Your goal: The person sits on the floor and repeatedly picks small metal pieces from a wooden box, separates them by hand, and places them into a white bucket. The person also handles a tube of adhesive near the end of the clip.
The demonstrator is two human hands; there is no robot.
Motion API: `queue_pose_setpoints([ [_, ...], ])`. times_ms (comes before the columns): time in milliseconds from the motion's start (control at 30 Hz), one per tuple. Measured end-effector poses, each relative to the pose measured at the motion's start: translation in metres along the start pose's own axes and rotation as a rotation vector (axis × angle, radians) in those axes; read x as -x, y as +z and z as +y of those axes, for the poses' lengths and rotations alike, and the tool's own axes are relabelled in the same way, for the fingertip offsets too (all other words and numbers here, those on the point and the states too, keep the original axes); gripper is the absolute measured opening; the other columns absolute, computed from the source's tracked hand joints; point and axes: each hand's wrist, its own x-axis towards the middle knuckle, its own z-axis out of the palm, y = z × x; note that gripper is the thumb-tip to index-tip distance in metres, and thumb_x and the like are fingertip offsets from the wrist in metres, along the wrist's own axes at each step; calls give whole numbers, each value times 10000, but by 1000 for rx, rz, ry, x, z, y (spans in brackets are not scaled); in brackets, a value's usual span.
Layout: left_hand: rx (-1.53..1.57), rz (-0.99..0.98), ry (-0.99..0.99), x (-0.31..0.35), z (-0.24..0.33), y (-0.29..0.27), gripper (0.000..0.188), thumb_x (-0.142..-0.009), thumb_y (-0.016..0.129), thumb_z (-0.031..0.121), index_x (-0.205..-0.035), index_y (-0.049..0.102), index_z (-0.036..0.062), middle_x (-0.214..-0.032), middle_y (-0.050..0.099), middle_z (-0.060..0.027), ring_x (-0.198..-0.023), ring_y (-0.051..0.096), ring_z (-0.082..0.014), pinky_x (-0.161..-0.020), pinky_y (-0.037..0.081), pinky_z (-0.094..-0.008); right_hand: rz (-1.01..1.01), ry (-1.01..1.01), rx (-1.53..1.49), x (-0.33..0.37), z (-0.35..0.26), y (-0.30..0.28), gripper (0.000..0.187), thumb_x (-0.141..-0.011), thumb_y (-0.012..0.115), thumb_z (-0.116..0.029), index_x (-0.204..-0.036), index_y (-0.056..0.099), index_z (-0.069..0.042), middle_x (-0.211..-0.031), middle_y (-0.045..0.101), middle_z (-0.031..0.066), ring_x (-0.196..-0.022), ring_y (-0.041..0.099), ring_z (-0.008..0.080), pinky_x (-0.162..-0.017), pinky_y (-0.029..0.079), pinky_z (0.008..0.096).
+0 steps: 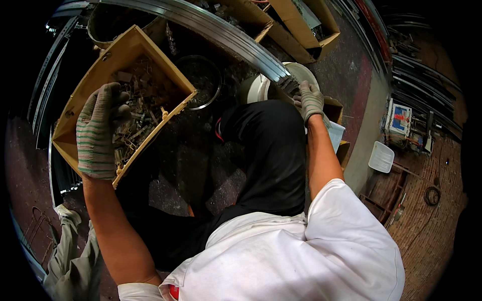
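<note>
The left hand (100, 133), in a striped knit glove, hangs over the left part of an open wooden box (120, 47) of jumbled small metal parts (138, 120); its fingers (118, 98) are loosely curled toward them, and I cannot tell whether they hold anything. To the right, long metal strips (228, 45) arch in from the top left, and their near end sits just beyond the person's raised knee (271, 130), before a white bucket (307, 71). The right hand (311, 100), gloved alike, is at that end, with the strip tips just to the left of its bent fingers; whether these grip the strips or only touch them is unclear. Between the box and the bucket stands a dark round tub (219, 80) with a shiny rim.
</note>
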Motion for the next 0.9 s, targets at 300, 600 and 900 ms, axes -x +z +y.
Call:
queue_pose_setpoints([
  [300,-71,1,15,0,-4,-8,311,-1025,663,291,-1220,698,52,-1033,747,-69,-861,718,-117,-775,592,-262,-150,57,-159,2,-11,17,380,-1057,588,-320,-1322,607,-48,-1014,723,131,-704,715,209,-554,584,313],
  [600,-106,-19,8,3,-4,-11,327,-1022,663,325,-1222,705,70,-1057,743,-53,-882,705,-112,-800,582,-263,-186,-15,-35,-2,-6,6,396,-1049,608,-345,-1322,626,-59,-895,738,109,-641,682,172,-551,559,301],
  [900,-173,-5,35,8,0,-18,376,-1006,678,386,-1228,708,84,-1053,746,-32,-915,697,-102,-757,559,-258,-287,-239,125,-17,2,3,365,-1015,661,-359,-1236,661,-69,-875,722,76,-643,635,135,-542,496,284],
])
